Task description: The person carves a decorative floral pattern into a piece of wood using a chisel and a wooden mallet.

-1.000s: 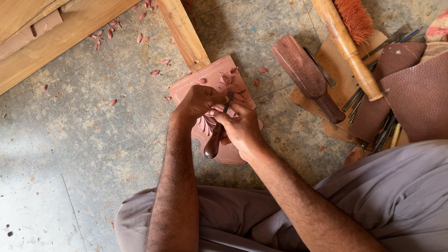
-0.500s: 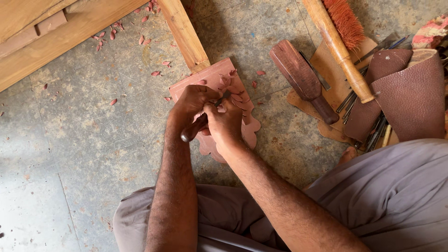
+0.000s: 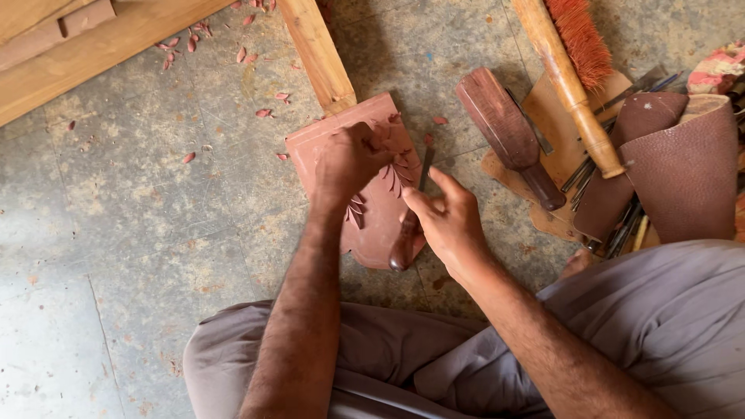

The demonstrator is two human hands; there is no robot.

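I see my left hand (image 3: pixel 349 159) laid flat over the upper part of the carved wooden panel (image 3: pixel 372 194). Its fingers are curled and pressed together on the wood; I judge this grip pins the panel against the floor so it cannot slide. The panel lies on the floor directly in front of my crossed legs, its far edge touching the end of a pale timber post (image 3: pixel 317 50). That contact probably acts as a stop against pushing force.

My right hand (image 3: pixel 450 225) holds a chisel (image 3: pixel 410 225). The fingers are wrapped around the dark rounded handle, with the forefinger extended along the tool toward the blade. The blade tip sits at the right side of the panel, beside the incised leaf pattern (image 3: pixel 392 182). The low angle suits shallow cuts.

To the right, within reach, lie a dark wooden mallet (image 3: pixel 508 132), a brush with orange bristles and a pale handle (image 3: pixel 570 77), a leather tool roll (image 3: pixel 675 171) and a row of slim metal tools (image 3: pixel 613 225) partly tucked under it. These rest on a flat tan board (image 3: pixel 551 167).

The work surface is a worn, mottled grey concrete floor (image 3: pixel 140 233), stained and scuffed. Reddish wood chips (image 3: pixel 264 112) are scattered near the post and a pale timber frame (image 3: pixel 101 58) at the upper left. Grey loose trousers (image 3: pixel 667 326) cover my legs.
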